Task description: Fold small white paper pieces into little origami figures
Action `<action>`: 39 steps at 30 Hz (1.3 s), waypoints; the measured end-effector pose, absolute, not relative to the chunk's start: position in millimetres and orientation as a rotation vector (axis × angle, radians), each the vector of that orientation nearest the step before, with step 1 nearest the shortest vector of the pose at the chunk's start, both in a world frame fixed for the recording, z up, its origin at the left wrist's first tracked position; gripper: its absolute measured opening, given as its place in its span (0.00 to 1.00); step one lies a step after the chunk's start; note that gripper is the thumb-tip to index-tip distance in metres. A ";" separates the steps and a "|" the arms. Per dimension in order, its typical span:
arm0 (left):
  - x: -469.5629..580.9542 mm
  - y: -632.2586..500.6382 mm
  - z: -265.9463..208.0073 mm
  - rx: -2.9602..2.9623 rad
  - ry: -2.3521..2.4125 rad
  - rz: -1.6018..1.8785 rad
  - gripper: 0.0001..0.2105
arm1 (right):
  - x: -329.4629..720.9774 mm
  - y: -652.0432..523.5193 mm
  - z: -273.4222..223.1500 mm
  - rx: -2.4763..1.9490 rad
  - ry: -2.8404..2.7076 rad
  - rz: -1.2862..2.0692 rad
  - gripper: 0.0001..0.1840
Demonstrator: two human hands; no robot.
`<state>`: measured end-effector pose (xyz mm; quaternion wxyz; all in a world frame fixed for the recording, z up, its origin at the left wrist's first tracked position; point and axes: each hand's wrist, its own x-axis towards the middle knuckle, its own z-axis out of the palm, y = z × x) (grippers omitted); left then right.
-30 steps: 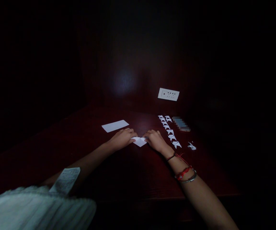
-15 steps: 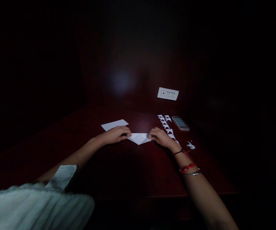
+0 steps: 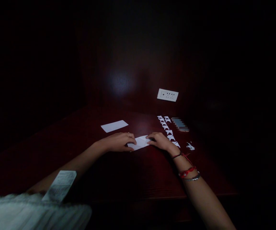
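Note:
A folded piece of white paper (image 3: 140, 142) lies on the dark red table between my hands, its creases showing. My left hand (image 3: 121, 142), with a ring on one finger, pinches the paper's left end. At the paper's right end, my right hand (image 3: 160, 141) has its thumb and fingers closed on the edge. Bracelets circle my right wrist. Beyond my left hand rests a flat white paper strip (image 3: 114, 126), touched by neither hand.
Several small folded paper pieces (image 3: 165, 127) run in a line right of my right hand. Beside them lie a phone (image 3: 180, 124) and some paper scraps (image 3: 190, 146). A white socket plate (image 3: 167, 95) is on the back wall. The table (image 3: 152, 179) has its front edge near me.
The folded paper has gone from a downward-pointing triangular shape to a slanted band. My left hand has moved slightly right and nearer to me, uncovering more of the flat strip.

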<state>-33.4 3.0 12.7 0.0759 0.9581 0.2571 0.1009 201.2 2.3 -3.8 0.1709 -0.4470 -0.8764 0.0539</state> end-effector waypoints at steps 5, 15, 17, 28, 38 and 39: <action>-27.3 2.8 8.8 2.829 0.769 0.328 0.13 | 194.6 7.8 -10.7 -1.388 -2.277 0.184 0.21; -7.7 8.4 -14.2 2.572 1.268 0.557 0.29 | 184.3 14.1 -20.8 -1.545 -1.819 0.553 0.33; -6.1 8.9 -18.0 2.539 1.347 0.538 0.30 | 181.7 14.9 -22.3 -1.524 -1.765 0.565 0.33; -3.6 6.6 -17.9 2.364 1.422 0.656 0.17 | 174.5 8.5 -16.3 -1.645 -1.598 0.737 0.27; -3.7 2.8 -12.1 2.390 1.074 0.763 0.11 | 172.1 6.4 -12.2 -1.556 -1.670 0.667 0.26; -3.4 2.3 -12.2 2.389 1.050 0.782 0.11 | 172.4 5.6 -11.4 -1.548 -1.725 0.641 0.27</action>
